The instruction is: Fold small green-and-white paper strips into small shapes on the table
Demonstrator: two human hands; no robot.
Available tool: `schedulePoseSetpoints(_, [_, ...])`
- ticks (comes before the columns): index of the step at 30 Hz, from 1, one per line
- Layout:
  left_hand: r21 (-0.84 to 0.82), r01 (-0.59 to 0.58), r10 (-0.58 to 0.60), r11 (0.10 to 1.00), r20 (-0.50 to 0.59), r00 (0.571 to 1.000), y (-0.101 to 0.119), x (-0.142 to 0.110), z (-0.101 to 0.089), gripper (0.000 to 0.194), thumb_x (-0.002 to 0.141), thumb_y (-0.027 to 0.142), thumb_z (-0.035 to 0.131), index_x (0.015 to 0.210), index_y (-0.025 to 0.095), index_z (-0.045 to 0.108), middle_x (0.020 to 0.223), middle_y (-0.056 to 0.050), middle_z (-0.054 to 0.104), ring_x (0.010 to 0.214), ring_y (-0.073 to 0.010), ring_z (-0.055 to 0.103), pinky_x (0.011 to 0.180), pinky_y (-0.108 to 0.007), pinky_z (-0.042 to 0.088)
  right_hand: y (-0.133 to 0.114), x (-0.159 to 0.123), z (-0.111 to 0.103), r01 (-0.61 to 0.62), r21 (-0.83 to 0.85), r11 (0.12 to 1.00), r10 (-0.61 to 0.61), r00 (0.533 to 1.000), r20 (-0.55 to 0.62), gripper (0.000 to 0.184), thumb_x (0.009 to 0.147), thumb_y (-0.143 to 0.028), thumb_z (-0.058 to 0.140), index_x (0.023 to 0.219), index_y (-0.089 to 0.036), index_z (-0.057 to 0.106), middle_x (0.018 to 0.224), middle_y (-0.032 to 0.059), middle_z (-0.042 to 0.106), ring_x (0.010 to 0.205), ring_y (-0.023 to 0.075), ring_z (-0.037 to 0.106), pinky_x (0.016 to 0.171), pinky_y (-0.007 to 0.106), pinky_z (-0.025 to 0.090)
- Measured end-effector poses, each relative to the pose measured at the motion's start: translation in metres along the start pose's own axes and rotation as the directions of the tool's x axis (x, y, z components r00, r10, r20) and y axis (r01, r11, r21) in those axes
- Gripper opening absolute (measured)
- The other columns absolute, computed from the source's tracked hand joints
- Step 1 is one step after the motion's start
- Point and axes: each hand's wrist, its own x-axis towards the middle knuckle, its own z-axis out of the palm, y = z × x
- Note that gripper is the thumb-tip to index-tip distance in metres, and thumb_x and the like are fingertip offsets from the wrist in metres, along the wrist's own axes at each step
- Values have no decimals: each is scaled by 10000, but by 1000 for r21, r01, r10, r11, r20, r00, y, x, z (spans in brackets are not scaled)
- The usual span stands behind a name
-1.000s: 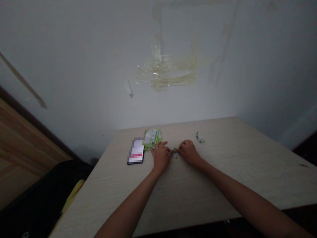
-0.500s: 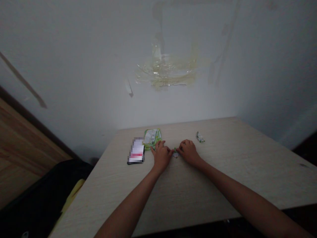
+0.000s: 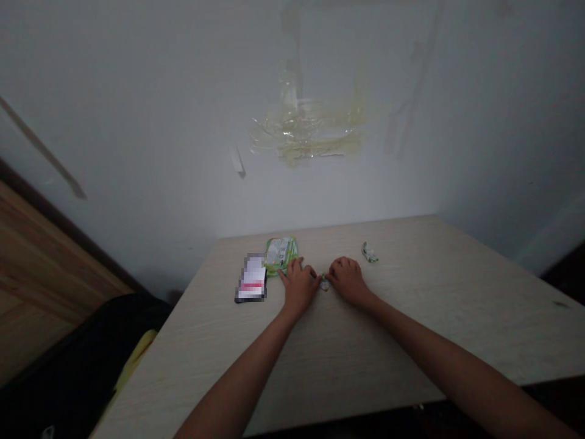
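Between my two hands is a small crumpled green-and-white wrapper (image 3: 324, 285), low on the table. My left hand (image 3: 298, 289) pinches its left side with thumb and forefinger, while the other fingers spread toward a green packet (image 3: 282, 251). From the right, my right hand (image 3: 348, 281) holds the wrapper's other side, its fingers curled in. Fine detail of the wrapper is too small to make out. The green packet lies flat just beyond my left hand, partly covered by its fingers.
A phone (image 3: 251, 281) with a blurred-out screen lies left of my left hand, touching the packet. Another crumpled wrapper (image 3: 370, 252) rests beyond my right hand. The pale wooden table (image 3: 411, 317) meets a wall (image 3: 183, 152) with old tape (image 3: 315, 143). Dark and yellow cloth (image 3: 134, 360) is at left.
My fingers shift very slightly around the small wrapper, with the left fingers drawing in a little. The packet, phone and other wrapper stay where they were.
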Motion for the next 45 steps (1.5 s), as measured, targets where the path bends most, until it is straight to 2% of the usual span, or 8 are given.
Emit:
schedulePoseSetpoints(18, [-21,8,-7,1000,9,1000,-4,0,5,201,842,436,623,904,258,691,1438,-85,459,1394,-311,287,1093,-702,142,-1,2,-3,9,19,1000,-9,1000,2,223,893,-394,594,905,-196,696,1075,106,602,1042,254,500,947,409,337])
schedulePoseSetpoints(29, [24,-15,13,1000,85,996,-4,2,5,228,873,431,576,983,251,662,1446,-97,452,1410,-316,258,1079,-726,127,-3,1,-1,12,-26,1000,-12,1000,-28,201,891,-375,597,914,-199,691,1068,112,602,1031,264,503,944,422,343])
schedulePoseSetpoints(33, [25,-45,43,999,71,997,-1,2,3,206,881,391,573,1046,285,635,1430,-83,473,1405,-311,272,1072,-738,108,-3,-3,0,32,-31,999,-33,998,-46,185,899,-362,587,947,-205,673,1088,104,592,1038,261,494,951,426,337])
schedulePoseSetpoints(36, [-3,-73,73,997,53,996,-1,1,2,221,882,381,571,1094,352,623,1432,-49,473,1405,-312,274,1063,-751,93,-2,-2,0,25,4,1000,-25,999,-45,190,900,-365,585,940,-198,669,1071,97,594,1033,255,498,953,418,341])
schedulePoseSetpoints(40, [-38,-68,71,997,67,995,-4,0,1,175,875,396,576,1025,377,664,1437,-19,470,1398,-322,284,1058,-754,89,1,-1,-5,21,117,993,-17,999,-30,146,872,-316,621,912,-195,690,991,85,609,1002,233,516,932,378,369])
schedulePoseSetpoints(45, [-20,-97,98,995,41,994,-6,-2,1,157,869,420,586,964,357,693,1424,-7,496,1387,-325,302,1065,-751,55,4,-6,-17,144,246,958,-132,989,-65,105,832,-252,658,890,-241,745,988,65,619,1022,221,518,940,354,374])
